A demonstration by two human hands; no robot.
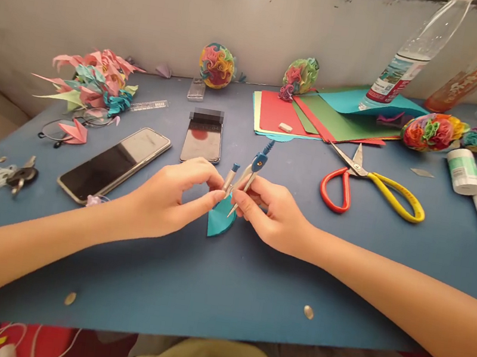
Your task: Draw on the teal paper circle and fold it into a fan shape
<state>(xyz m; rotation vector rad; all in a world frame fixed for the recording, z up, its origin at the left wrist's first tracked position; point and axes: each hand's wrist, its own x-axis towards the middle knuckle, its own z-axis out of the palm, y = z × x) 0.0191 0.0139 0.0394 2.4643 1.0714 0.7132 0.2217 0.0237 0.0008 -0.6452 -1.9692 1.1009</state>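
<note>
Both my hands meet over the middle of the table around a drawing compass (260, 161) with a blue handle and metal legs. With thumb and fingers my left hand (188, 195) pinches the compass's pencil-side leg. My right hand (272, 211) grips the other leg, whose pointed tip slants down and left. Under the compass is a folded piece of teal paper (219, 222) with a curved edge. Whether my fingertips also touch this paper I cannot tell. Scissors (357, 172) with one red and one yellow handle lie open to the right.
Two phones (114, 165) lie left of centre, with keys (21, 175) farther left. Coloured paper sheets (276, 112), paper flower balls (217, 66) and a plastic bottle (400, 71) line the back. A white tub (463, 171) stands at right. The table's front edge is close to me.
</note>
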